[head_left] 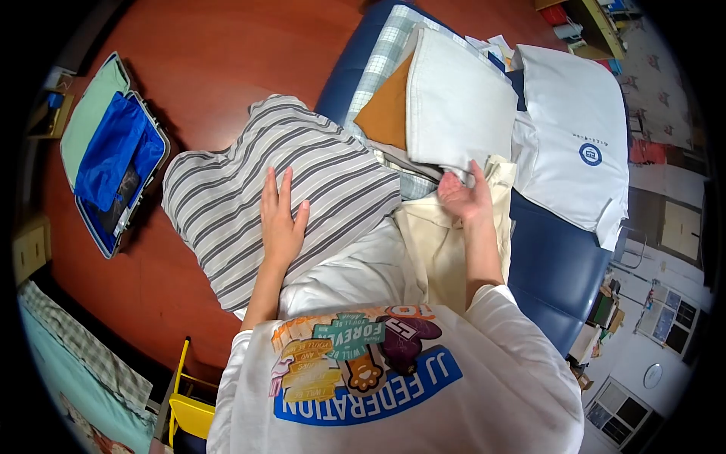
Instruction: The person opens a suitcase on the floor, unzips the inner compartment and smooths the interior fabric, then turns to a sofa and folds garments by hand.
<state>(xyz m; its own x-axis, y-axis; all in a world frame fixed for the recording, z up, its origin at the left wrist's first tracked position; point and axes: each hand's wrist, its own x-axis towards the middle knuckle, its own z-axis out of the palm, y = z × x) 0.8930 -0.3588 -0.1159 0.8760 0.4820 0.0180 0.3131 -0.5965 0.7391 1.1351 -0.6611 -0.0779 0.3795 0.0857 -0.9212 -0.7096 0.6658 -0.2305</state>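
Note:
My left hand (283, 227) lies flat, fingers spread, on a grey-and-white striped cloth (219, 204). The striped cloth partly covers white fabric (348, 276). My right hand (466, 198) is palm up with its fingers apart, at the lower edge of a folded white garment (460, 98) and over cream trousers (431, 242). Whether its fingertips touch the white garment's edge is hard to tell. Beside the white garment, a brown cloth (387, 110) sticks out on the left, above a green checked cloth (393, 45).
A blue padded bench (556, 261) carries the clothes. On its right part lies a white bag with a round blue logo (560, 144). An open suitcase (113, 163) with blue cloth stands on the red floor (189, 68) at the left. A yellow chair (189, 412) is at the lower left.

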